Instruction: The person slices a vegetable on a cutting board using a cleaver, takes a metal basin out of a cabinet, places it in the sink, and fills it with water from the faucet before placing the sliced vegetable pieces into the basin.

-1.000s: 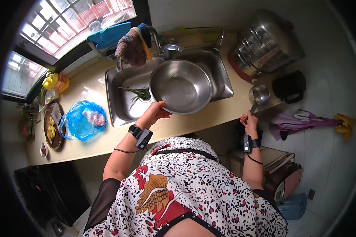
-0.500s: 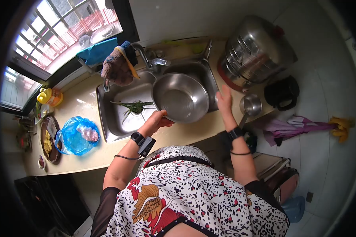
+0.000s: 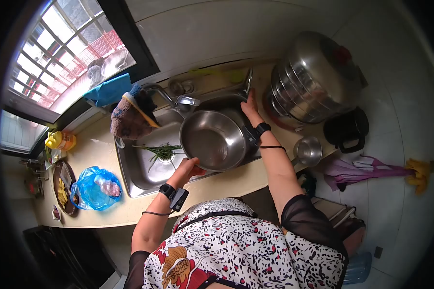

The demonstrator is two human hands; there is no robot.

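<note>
A shiny stainless steel basin [image 3: 212, 139] stands over the divider and right bowl of the double sink [image 3: 130, 178]. My left hand [image 3: 189, 168] grips its near-left rim, thumb on the edge. My right hand [image 3: 250, 107] reaches past the basin to the sink's back right corner, fingers stretched out. It is close to an upright metal handle [image 3: 249, 79]; whether it touches is unclear, and what the handle belongs to is hidden. Green stalks [image 3: 163, 152] lie over the drain in the left bowl. The faucet [image 3: 187, 101] is behind the basin.
Left on the counter are a blue plastic bag [image 3: 94, 192], a round tray with yellow pieces [image 3: 62, 195] and a yellow bottle [image 3: 60, 140]. A cloth [image 3: 132, 115] hangs by the faucet. Right stand a large steel pot [image 3: 313, 82], a small saucepan [image 3: 307, 151] and a black jug [image 3: 347, 127].
My right hand has moved from beside the basin's right up to the sink's back corner by the metal handle. My left hand stays on the basin rim. The view has shifted.
</note>
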